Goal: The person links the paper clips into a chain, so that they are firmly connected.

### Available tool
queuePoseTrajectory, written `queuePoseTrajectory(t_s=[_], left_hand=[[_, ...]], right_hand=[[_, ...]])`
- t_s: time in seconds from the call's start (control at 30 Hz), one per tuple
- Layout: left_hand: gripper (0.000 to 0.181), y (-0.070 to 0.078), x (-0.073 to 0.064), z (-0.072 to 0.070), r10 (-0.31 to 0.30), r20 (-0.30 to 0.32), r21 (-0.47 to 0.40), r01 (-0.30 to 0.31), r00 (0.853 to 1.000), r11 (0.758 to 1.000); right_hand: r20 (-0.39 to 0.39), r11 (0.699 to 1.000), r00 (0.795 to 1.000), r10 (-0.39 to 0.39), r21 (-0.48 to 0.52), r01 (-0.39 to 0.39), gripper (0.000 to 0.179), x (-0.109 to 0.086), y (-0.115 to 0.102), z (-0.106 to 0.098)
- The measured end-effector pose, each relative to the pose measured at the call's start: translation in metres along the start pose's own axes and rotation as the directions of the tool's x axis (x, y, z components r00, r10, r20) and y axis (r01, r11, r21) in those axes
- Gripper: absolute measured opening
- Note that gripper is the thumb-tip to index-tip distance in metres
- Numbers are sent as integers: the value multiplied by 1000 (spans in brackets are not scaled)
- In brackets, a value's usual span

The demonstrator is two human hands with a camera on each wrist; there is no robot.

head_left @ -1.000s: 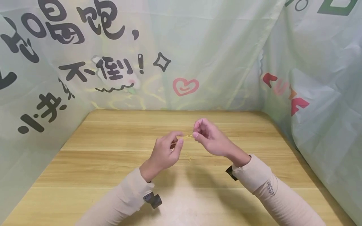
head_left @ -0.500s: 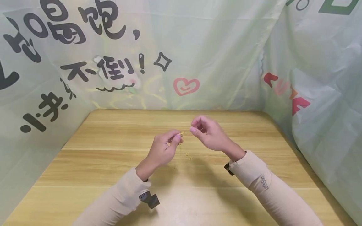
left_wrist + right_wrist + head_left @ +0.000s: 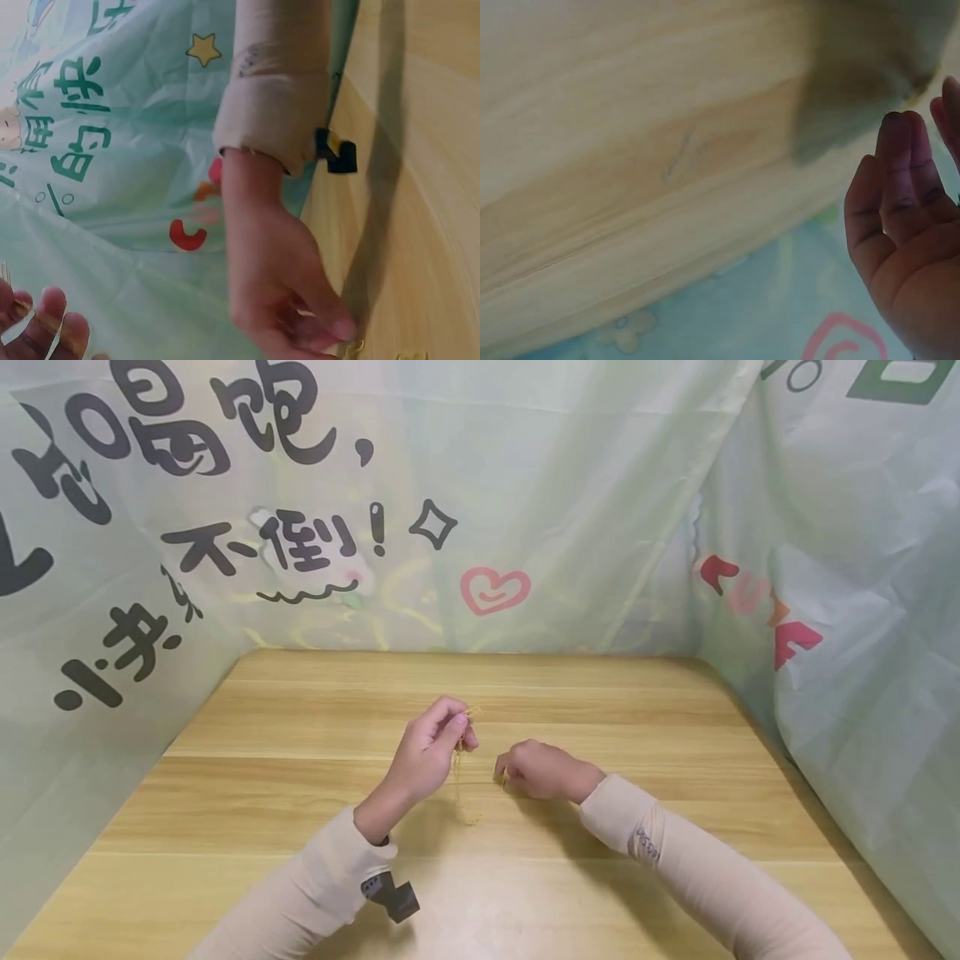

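My left hand pinches a yellow paper clip between thumb and fingers above the table. A thin chain of linked yellow paper clips hangs below that hand. Low over the tabletop, my right hand has its fingertips at a small yellow paper clip. In the left wrist view its thumb is close against that clip, while another loose clip lies beside it. Left fingers show at that view's lower corner. The right wrist view shows mostly the right hand's fingers.
The wooden table spreads under both hands. Printed cloth screens the back and both sides. A small black camera sits at the left cuff. Near the chain's lower end, a small yellow piece shows on the table.
My right hand has come away from the held clips and dropped to the loose ones on the table. My left hand has shifted slightly left, and the chain now hangs down from it.
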State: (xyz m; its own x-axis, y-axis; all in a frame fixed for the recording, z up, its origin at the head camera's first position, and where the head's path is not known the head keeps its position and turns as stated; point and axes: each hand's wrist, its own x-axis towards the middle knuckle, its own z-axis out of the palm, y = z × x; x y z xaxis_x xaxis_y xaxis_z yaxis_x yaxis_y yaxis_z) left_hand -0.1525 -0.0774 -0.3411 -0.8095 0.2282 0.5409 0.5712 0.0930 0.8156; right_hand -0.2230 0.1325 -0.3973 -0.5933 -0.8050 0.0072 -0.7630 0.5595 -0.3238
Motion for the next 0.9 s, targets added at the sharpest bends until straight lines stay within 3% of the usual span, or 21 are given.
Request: queuePoseTrajectory(t_s=[0.2,0.33,0.53,0.7,0.8,0.9], left_hand=[[20,9,1,1,-105,61,-203,116,993,972],[21,12,1,1,-156,109,-278,181,982,944],[22,12,-1,0,-209,111,-290,233,972,928],[22,11,-1,0,-240,98,-288,258,966,922],[21,12,-1,0,-241,86,-275,256,967,927],[20,13,-1,-1,-241,81,-269,254,967,929]], right_hand=[[22,995,999,44,-93,-42,20,4,-5,6],[38,987,996,81,-142,-75,28,5,-7,8],[86,973,987,139,-196,-120,10,4,-10,13],[96,975,989,114,-201,-93,11,0,-11,13],[51,990,997,62,-131,-55,13,-2,-8,10],[-47,1000,999,-5,-19,4,14,-4,-6,5]])
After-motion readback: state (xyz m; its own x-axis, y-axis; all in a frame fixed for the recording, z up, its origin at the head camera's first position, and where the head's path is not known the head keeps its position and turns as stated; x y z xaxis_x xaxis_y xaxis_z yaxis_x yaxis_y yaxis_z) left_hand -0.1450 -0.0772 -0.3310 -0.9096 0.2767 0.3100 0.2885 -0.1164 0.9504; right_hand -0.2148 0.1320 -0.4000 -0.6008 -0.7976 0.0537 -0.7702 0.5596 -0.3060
